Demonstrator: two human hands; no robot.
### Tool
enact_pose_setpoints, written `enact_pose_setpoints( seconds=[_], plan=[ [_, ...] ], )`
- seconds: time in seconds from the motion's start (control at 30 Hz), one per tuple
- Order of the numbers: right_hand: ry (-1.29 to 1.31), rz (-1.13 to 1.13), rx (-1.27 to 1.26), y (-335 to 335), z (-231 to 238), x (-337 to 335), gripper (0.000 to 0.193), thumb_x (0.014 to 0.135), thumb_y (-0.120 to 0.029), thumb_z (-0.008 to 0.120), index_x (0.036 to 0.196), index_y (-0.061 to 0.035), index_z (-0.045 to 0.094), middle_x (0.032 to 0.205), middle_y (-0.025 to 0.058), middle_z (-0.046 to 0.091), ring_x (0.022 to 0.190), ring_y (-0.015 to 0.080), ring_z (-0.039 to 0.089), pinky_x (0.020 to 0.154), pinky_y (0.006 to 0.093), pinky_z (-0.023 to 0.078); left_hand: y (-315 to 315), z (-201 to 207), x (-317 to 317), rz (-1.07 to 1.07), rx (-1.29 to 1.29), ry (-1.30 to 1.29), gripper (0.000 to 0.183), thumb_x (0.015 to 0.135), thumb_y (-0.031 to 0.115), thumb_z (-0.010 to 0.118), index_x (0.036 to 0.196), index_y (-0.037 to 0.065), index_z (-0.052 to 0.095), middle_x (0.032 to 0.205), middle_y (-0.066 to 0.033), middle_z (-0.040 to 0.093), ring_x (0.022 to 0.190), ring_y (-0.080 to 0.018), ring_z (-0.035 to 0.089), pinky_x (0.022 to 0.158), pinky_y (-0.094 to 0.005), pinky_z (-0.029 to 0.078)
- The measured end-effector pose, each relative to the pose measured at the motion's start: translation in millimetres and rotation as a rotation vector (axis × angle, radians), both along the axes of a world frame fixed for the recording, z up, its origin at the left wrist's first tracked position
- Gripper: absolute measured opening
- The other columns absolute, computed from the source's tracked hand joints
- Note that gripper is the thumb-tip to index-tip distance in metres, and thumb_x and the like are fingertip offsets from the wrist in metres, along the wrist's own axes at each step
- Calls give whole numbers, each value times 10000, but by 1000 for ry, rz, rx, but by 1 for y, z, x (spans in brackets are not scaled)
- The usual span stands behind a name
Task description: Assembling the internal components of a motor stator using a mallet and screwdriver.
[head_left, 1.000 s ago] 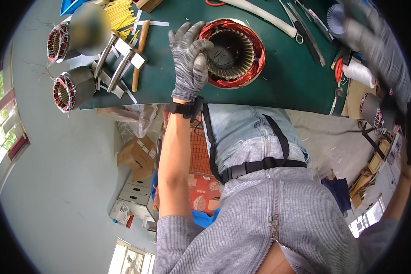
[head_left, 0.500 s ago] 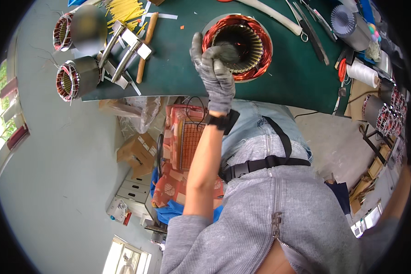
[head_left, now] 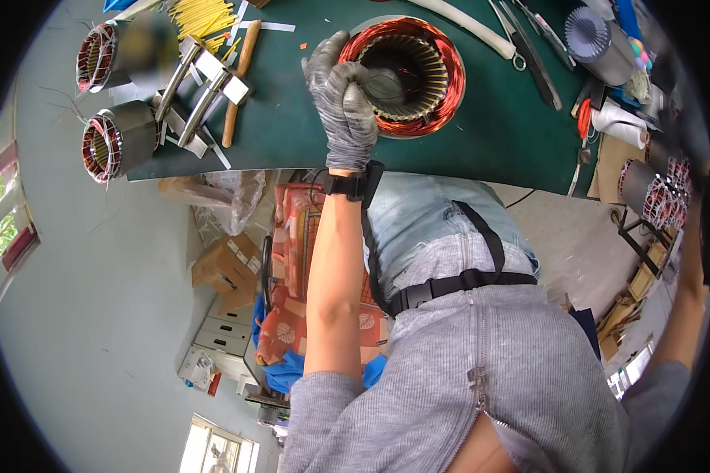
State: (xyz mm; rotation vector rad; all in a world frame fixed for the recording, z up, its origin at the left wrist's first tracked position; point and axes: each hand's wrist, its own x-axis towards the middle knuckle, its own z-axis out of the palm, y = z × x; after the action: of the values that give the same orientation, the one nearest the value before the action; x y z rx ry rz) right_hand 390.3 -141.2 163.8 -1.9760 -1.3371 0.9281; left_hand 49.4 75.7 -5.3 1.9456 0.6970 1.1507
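Resting left hand (head_left: 342, 102) at left rim of stator (head_left: 443, 83), top centre of frame — fingers curled, likely steadying it; clamped or not, can't tell. Stator sits bore-up, presumably for inside access. Right hand lost in dark right edge — grip can't tell.

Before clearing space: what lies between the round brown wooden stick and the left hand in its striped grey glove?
Head view: green tabletop, with a small orange scrap beside the left hand and a white strip beside the wooden stick.
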Motion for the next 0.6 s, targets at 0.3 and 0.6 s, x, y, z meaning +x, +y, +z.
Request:
enact_pose_setpoints(
  seconds=[0.3, 0.6],
  plan=[
    [207, -146, -424, 25, 82, -18, 371, 841, -88, 557, 1181, 33, 472, 1148, 198, 519, 1031, 269, 536, 901, 357, 423, 22, 0, 37, -219, -67, -31, 146, 769, 117, 469, 661, 100, 565, 1121, -106, 607, 1104, -284, 509, 1052, -454, 221],
    [-208, 172, -513, 31, 20, -115, 451, 877, -249, 572, 1260, -36, 468, 1246, 112, 510, 1113, 182, 508, 932, 283, 420, 61, 18, -10, -338, 276, 312, 156, 729, 108, 510, 779, 159, 649, 1176, -89, 580, 1169, -333, 431, 1028, -440, 258]
  ],
)
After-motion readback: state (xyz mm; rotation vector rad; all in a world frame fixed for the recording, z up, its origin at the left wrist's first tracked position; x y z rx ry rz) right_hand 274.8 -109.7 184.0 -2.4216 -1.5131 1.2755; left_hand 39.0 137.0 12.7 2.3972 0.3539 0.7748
